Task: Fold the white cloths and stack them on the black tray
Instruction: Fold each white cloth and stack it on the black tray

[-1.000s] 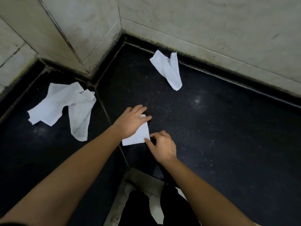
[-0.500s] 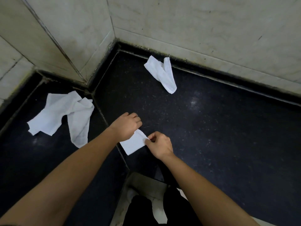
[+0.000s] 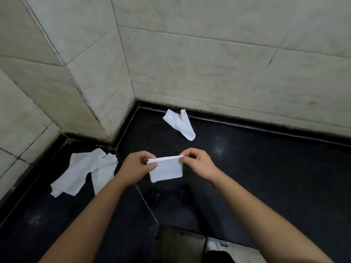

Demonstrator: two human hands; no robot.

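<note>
A small folded white cloth hangs in the air above the black counter. My left hand pinches its top left corner and my right hand pinches its top right corner. A crumpled white cloth lies spread on the counter to the left. Another loosely bunched white cloth lies at the back by the wall. No black tray is in view.
Pale tiled walls close the counter at the back and left, with a wall corner jutting out between the two counter sections. The counter's front edge drops off near my body.
The folded cloth lay flat on the counter under my hands; both hands took its corners and lifted it into the air. The view tilted up toward the wall.
</note>
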